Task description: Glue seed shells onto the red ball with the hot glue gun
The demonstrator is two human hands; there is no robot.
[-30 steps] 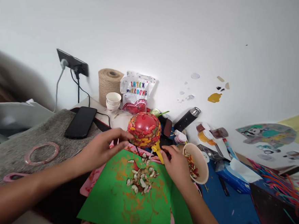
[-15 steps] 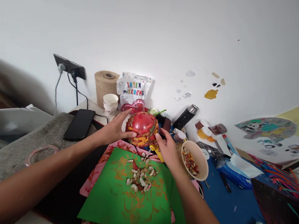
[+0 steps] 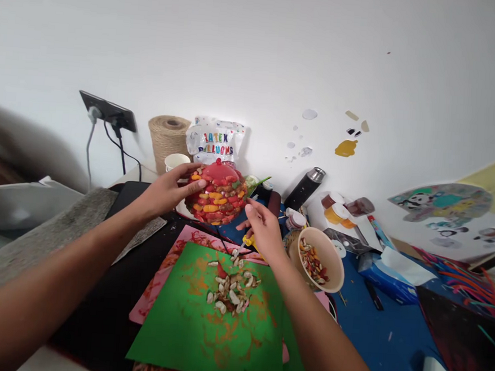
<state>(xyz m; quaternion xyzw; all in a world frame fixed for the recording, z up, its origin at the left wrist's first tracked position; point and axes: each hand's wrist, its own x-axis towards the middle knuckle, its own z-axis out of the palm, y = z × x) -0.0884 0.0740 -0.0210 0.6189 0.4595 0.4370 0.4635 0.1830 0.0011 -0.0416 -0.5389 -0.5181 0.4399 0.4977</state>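
A round red balloon, its knotted end up, is crusted around with red, orange, yellow and brown shell-like pieces; its top is bare red. My left hand grips it from the left, thumb on the front and fingers behind. At the lower right of the balloon my right hand has its fingers apart and half curled, nothing seen in them. Under this hand a yellow tool with a pale nozzle, perhaps a glue gun, lies partly hidden. Whitish and brown shell pieces are heaped on a paint-smeared green sheet.
To the right, a paper bowl contains coloured shell pieces. Behind stand a twine spool, a balloon bag, paper cups and a black flask. Paint jars and a tissue pack lie farther right.
The balloon has moved up and left in my left hand and tipped, so its knot now shows on top. My right hand has shifted left and curled its fingers.
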